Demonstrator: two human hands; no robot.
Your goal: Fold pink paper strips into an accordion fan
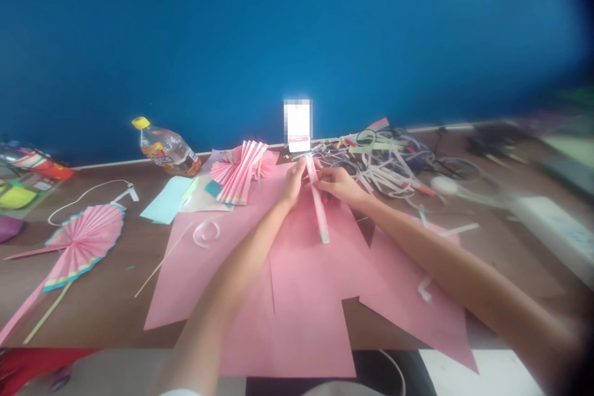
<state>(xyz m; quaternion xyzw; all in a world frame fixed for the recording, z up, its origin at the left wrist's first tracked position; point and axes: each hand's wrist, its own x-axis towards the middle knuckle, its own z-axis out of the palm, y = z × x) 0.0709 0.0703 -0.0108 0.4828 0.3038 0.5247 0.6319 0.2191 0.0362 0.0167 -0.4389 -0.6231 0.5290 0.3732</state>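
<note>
Between my hands is a narrow folded paper strip (319,213), pink with whitish edges, its near end angled down over the pink paper sheets (306,297). My left hand (294,184) is closed on the strip's left side near its far end. From the right, my right hand (340,185) pinches the same strip; some of its fingers are hidden behind it. A pink pleated paper piece (244,172) lies just left of my left hand. Farther left rests a pink paper fan (88,241) with a blue and yellow edge.
A lit phone (298,127), its screen blurred out, stands against the blue wall (297,25). A leaning plastic bottle (169,150) and light blue paper (167,199) are at left. Tangled cables and paper scraps (385,158) lie at right, with a white box-like object (559,235) beyond.
</note>
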